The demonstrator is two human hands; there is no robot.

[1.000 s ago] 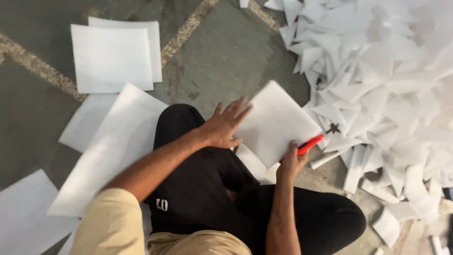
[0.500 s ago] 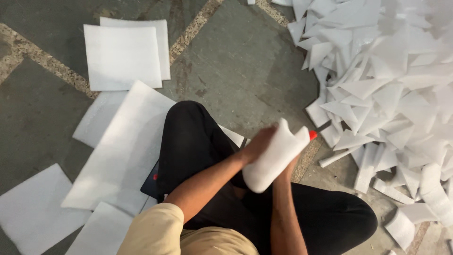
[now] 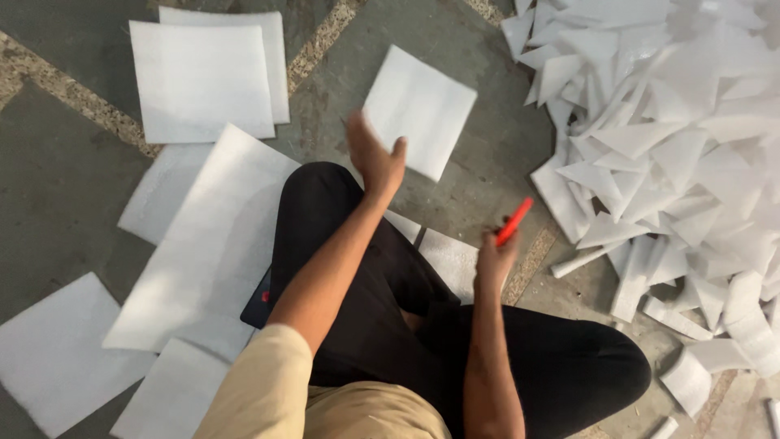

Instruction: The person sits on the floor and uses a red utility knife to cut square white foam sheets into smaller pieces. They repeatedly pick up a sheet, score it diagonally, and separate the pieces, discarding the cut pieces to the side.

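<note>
I sit cross-legged on a stone floor in black trousers (image 3: 390,325). My left hand (image 3: 375,156) is raised over my knee with fingers spread, palm toward a white square foam sheet (image 3: 418,110) that hangs flat in the air just beyond the fingertips. Its lower edge meets my thumb, and I cannot tell if they touch. My right hand (image 3: 491,262) is closed around a red cutter (image 3: 513,219) that points up and to the right. A white sheet (image 3: 451,260) lies by my right knee.
A neat stack of white squares (image 3: 207,77) lies at the upper left. Larger white sheets (image 3: 203,244) spread on the floor to my left. A big heap of white offcuts and rolled scraps (image 3: 674,146) fills the right side. A dark flat object (image 3: 258,305) pokes out under my left leg.
The sheet that lay on my leg was curled up between both hands and now hangs flat out in front of my left hand. My right hand has drawn back with the cutter.
</note>
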